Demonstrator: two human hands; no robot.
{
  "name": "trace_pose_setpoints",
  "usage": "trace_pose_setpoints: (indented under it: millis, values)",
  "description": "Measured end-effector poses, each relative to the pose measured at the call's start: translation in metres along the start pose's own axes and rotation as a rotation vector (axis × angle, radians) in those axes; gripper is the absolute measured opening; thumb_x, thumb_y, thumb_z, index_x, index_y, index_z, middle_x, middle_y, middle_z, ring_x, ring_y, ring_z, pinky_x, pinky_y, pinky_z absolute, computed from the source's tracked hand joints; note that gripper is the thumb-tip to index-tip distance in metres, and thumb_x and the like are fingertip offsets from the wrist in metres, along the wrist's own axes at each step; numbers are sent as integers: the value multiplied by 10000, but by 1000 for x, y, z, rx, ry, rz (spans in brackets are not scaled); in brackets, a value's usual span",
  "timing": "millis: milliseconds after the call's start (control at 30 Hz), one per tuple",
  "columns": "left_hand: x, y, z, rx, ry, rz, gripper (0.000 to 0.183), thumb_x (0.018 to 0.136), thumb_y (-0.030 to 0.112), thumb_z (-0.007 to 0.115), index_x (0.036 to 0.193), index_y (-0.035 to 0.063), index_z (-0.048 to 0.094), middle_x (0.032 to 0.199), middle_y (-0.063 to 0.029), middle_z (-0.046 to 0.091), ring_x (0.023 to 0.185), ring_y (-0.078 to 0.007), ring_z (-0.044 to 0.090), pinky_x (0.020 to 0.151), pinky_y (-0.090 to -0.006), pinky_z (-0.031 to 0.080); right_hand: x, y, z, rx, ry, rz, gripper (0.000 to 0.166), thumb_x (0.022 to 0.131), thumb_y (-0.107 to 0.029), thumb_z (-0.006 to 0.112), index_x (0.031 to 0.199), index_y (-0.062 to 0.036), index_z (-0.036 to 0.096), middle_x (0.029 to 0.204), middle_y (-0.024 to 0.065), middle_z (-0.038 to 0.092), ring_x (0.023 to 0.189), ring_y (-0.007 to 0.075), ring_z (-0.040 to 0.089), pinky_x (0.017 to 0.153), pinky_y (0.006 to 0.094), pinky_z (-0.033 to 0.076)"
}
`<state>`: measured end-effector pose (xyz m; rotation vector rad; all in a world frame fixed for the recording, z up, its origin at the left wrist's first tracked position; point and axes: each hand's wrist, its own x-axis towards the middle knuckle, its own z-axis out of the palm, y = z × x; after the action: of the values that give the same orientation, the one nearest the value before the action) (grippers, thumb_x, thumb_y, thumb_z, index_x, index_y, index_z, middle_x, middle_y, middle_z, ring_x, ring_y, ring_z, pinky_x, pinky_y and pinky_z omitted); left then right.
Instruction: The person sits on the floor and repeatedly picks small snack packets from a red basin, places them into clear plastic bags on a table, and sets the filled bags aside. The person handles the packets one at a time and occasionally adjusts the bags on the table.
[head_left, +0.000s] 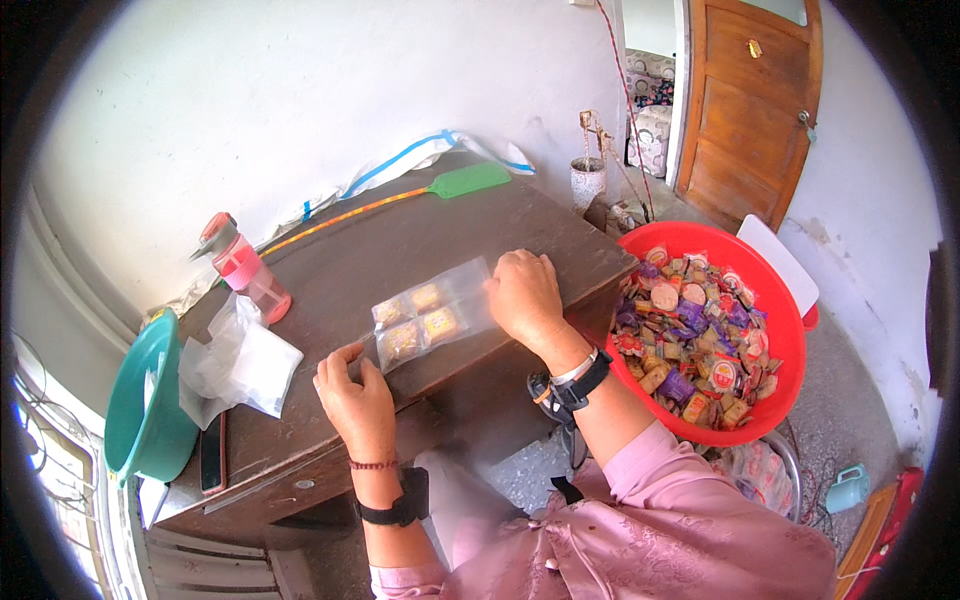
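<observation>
A clear plastic bag (474, 294) lies on the dark wooden table (352, 262). Several small wrapped snacks (426, 298) sit in two rows at its left end; the right end is flat. My right hand (525, 294) grips the bag's right end between thumb and fingers. Close to the bag's lower left corner, my left hand (358, 397) has its fingers bent and apart, with nothing visible in them. To the right of the table, a large red basin (787, 375) holds many mixed wrapped snacks (694, 330).
At left are a pink water bottle (251, 274), clear plastic bags (259, 364), a smartphone (213, 454) and a teal basin (139, 409). A green fly swatter (469, 180) lies along the back. A light-blue mug (847, 487) stands on the floor near a metal basin (791, 472).
</observation>
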<state>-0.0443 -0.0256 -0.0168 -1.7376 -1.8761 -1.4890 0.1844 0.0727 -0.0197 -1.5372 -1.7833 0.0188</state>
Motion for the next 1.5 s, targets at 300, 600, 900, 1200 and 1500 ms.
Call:
trace_pose_setpoints:
  millis: [300,600,900,1200,1500]
  values:
    - [-9,10,-9,206,-97,100,147,822,179,781,849,61,698,959,-116,671,992,-345,594,911,-448,446,-2,-2,-1,-15,39,-20,153,863,-177,722,848,-42,651,961,150,662,1030,358,610,992,501,412]
    - [-9,2,-8,127,-136,66,129,843,128,753,799,33,678,961,-111,680,989,-349,594,897,-443,446,-2,2,6,-25,112,-52,157,856,-171,730,817,-44,645,928,148,661,1001,352,616,938,478,425]
    - [-4,9,-17,-32,-212,-20,104,880,81,706,936,4,666,1064,-154,676,1036,-367,606,927,-450,464,-2,2,3,0,138,-72,152,862,-160,715,841,-35,632,895,156,659,953,358,624,886,471,436]
    - [16,18,9,111,-321,283,417,1004,212,572,1365,4,568,1480,-245,497,1427,-390,416,1188,-494,297,-3,-4,-3,130,210,-268,317,808,-255,779,997,-36,650,1006,140,670,1006,342,618,849,488,456]
    - [17,16,21,122,-498,145,542,1030,335,511,1405,-55,515,1511,-266,452,1409,-397,427,1151,-458,358,-9,-3,-3,-25,89,-256,337,863,-160,682,1171,-41,616,1233,154,646,1170,316,574,965,484,403]
